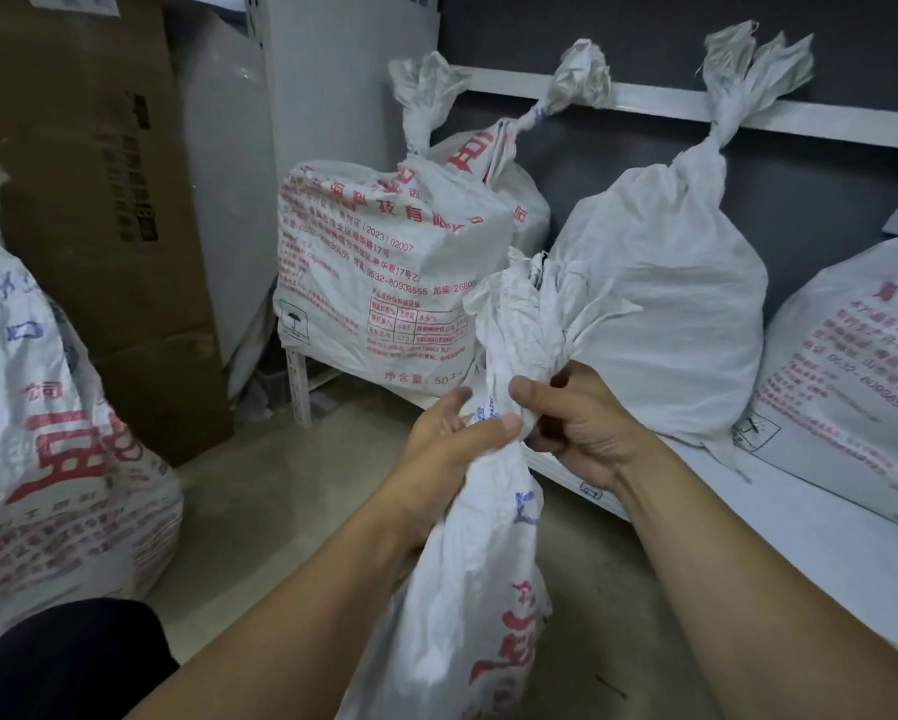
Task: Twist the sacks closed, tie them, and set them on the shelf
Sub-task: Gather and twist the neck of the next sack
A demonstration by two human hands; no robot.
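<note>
The sack, upright on the floor, is pinched at its twisted neck by the left hand and right hand, both grips pressed onto the fabric; no knot is seen yet. Beyond, four tied sacks are already set on the shelf.

White sack with red and blue print; white sacks printed red on a white shelf; brown box; grey wall.
</note>
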